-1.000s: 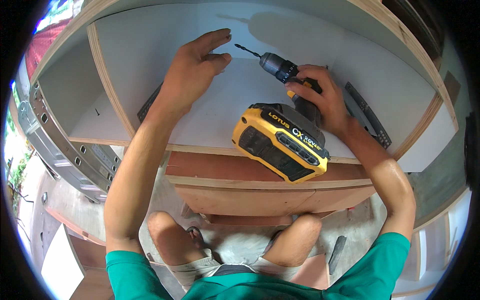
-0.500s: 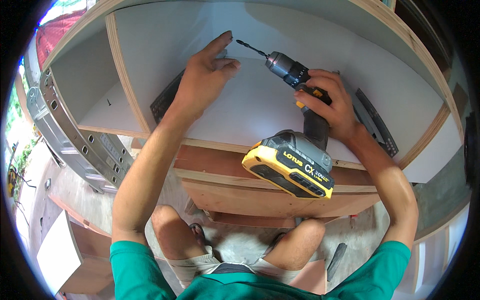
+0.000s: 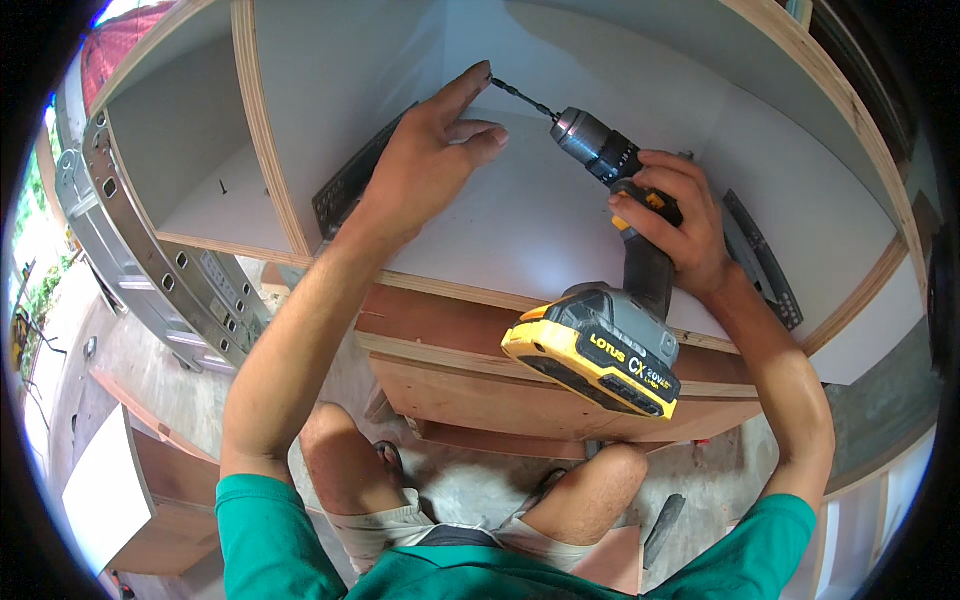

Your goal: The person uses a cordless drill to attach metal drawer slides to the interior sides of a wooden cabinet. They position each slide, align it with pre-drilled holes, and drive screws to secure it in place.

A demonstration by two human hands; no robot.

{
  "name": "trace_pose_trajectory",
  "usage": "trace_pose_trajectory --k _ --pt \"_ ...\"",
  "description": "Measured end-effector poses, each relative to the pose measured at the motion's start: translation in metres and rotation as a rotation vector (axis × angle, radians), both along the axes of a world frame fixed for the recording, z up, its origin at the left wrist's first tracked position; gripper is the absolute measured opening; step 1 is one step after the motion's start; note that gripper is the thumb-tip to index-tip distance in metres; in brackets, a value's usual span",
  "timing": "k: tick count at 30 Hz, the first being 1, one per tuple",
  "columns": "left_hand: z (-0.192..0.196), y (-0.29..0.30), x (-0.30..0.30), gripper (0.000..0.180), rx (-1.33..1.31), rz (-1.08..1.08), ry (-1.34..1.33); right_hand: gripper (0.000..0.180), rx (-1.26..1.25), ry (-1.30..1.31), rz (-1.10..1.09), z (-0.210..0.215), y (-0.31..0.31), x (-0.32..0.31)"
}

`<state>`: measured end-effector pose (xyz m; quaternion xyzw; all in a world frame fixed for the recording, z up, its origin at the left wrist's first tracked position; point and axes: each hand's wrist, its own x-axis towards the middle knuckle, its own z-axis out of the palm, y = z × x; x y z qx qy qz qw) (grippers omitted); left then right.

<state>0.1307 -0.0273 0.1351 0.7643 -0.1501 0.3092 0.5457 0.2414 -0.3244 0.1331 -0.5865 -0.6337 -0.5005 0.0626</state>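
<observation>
My right hand [image 3: 675, 225] grips the handle of a yellow and black cordless drill [image 3: 610, 300], its battery pack hanging low toward me. The thin drill bit [image 3: 520, 98] points up and left into the white inner panel of a plywood cabinet [image 3: 560, 210]. My left hand [image 3: 430, 160] reaches into the same compartment, index finger stretched out with its tip right at the end of the bit, the other fingers loosely curled. Nothing is held in the left hand.
Black drawer slide rails lie along the compartment's left [image 3: 350, 185] and right [image 3: 760, 255] sides. A plywood divider [image 3: 265, 150] separates a second compartment with a small screw [image 3: 222, 186] on its floor. A metal ladder [image 3: 130, 250] leans at the left. My bent knees are below.
Both hands have pushed further up into the compartment. The drill has tipped more upright, and my left index finger now meets the tip of the bit.
</observation>
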Motion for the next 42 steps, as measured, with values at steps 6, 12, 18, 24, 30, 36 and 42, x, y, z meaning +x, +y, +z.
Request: trace_pose_trajectory --k 6,12,18,24,30,36,42 --pt "-0.009 -0.002 0.000 0.076 0.019 0.073 -0.043 0.050 -0.030 -0.004 -0.022 0.001 0.000 -0.002" --pt "-0.007 -0.004 -0.006 0.074 0.014 0.089 -0.033 0.053 -0.031 -0.016 -0.035 0.000 -0.003 0.000" --pt "-0.012 -0.002 -0.003 0.074 0.011 0.089 -0.065 0.057 -0.026 -0.013 -0.035 -0.002 -0.001 -0.001" --pt "-0.008 -0.002 -0.011 0.076 0.052 0.102 0.046 0.049 -0.047 0.027 0.004 -0.002 -0.005 0.002" --pt "-0.013 -0.003 -0.010 0.077 -0.053 0.041 0.006 0.038 -0.023 0.077 0.091 -0.001 -0.005 0.011" --pt "-0.018 -0.001 -0.007 0.078 -0.069 0.022 -0.029 0.033 -0.048 0.166 0.095 -0.006 -0.008 0.019" --pt "-0.023 0.005 -0.003 0.084 -0.112 0.004 0.016 0.018 0.015 0.268 0.171 -0.013 -0.004 0.023"
